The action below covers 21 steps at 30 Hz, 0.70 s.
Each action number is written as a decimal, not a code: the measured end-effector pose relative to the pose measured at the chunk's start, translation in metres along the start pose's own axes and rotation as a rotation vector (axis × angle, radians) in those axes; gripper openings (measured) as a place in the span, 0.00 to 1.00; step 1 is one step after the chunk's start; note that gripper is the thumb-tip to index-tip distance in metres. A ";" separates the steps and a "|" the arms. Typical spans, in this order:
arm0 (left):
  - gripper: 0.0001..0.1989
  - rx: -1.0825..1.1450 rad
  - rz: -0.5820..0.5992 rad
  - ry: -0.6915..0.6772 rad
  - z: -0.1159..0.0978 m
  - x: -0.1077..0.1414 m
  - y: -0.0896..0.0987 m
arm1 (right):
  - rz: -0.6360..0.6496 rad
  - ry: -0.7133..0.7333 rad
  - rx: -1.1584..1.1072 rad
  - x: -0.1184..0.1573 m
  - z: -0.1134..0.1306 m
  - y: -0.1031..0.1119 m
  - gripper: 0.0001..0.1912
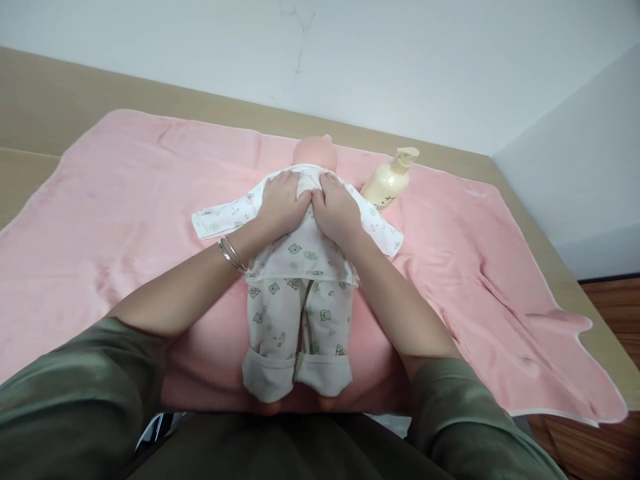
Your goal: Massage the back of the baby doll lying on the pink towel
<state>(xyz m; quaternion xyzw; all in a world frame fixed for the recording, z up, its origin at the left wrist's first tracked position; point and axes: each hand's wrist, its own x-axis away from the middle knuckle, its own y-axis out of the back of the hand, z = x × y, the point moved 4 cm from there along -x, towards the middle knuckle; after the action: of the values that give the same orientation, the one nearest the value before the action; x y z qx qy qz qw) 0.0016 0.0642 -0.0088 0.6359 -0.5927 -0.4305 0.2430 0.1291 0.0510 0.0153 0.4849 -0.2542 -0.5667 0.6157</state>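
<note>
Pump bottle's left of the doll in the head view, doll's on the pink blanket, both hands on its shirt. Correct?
Wrong side: the head view shows the pump bottle to the right of the doll. The rest holds: doll on the pink blanket, left hand and right hand on its shirt.

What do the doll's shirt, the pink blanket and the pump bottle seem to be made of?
Doll's shirt: matte cloth, perhaps cotton, by its soft drape and creases.
Pink blanket: probably plush fleece, by its rumples and soft, patchy sheen.
Pump bottle: likely plastic, glossy by its bright highlights; glass can't be ruled out.
</note>
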 end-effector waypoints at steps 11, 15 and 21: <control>0.26 -0.045 0.020 -0.004 -0.003 0.000 0.003 | 0.001 0.007 -0.005 -0.003 -0.003 -0.009 0.31; 0.22 -0.113 -0.031 -0.089 -0.006 0.004 0.005 | 0.012 0.005 -0.017 -0.006 -0.006 -0.008 0.30; 0.23 -0.287 -0.015 -0.341 -0.032 0.027 0.009 | 0.091 -0.098 -0.029 -0.013 -0.014 -0.005 0.34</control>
<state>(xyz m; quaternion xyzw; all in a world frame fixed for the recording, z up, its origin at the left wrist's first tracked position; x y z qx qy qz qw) 0.0218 0.0299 0.0078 0.5170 -0.5531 -0.6137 0.2240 0.1365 0.0681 0.0084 0.4354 -0.2977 -0.5648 0.6347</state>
